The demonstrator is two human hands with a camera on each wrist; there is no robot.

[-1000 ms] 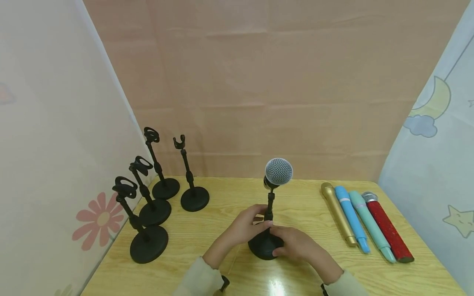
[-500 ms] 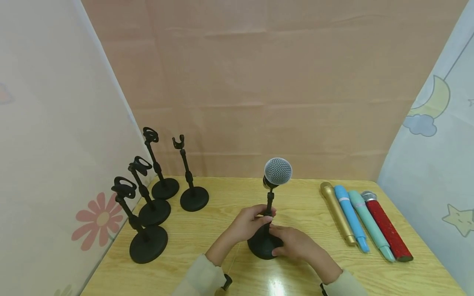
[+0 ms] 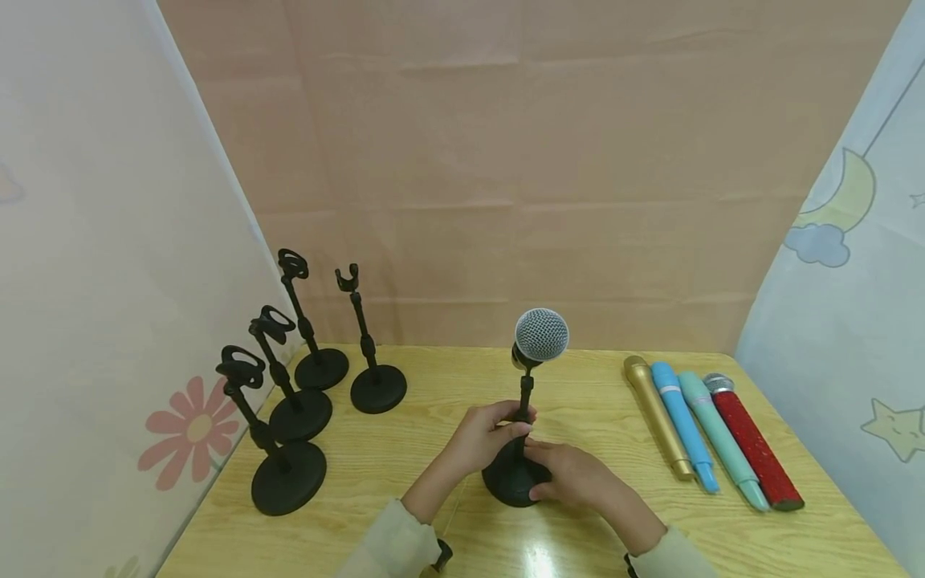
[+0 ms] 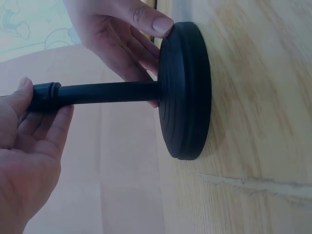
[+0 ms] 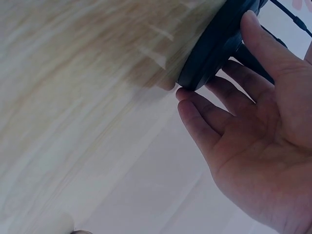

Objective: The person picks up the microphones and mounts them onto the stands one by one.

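Note:
A black microphone stand (image 3: 509, 484) with a round base stands upright on the table in the head view, bearing a microphone (image 3: 542, 335) with a silver mesh head. My left hand (image 3: 473, 440) pinches the collar on the stand's pole between thumb and fingers, as the left wrist view shows. Lower down, my right hand (image 3: 574, 475) holds the round base, thumb on its upper face and fingers around its edge. In the right wrist view the base (image 5: 209, 51) meets the fingertips near the tabletop. The microphone's handle is mostly hidden behind its head.
Several black stands without microphones, among them one with a fork-shaped clip (image 3: 378, 388), stand at the left. On the right lie a gold microphone (image 3: 658, 417), a blue one (image 3: 684, 425), a mint-green one (image 3: 724, 440) and a red one (image 3: 755, 441). Walls border the table (image 3: 433, 377).
My left hand's thumb has shifted slightly up the pole. The stand and my right hand stay almost where they were; the whole view drifts a little left.

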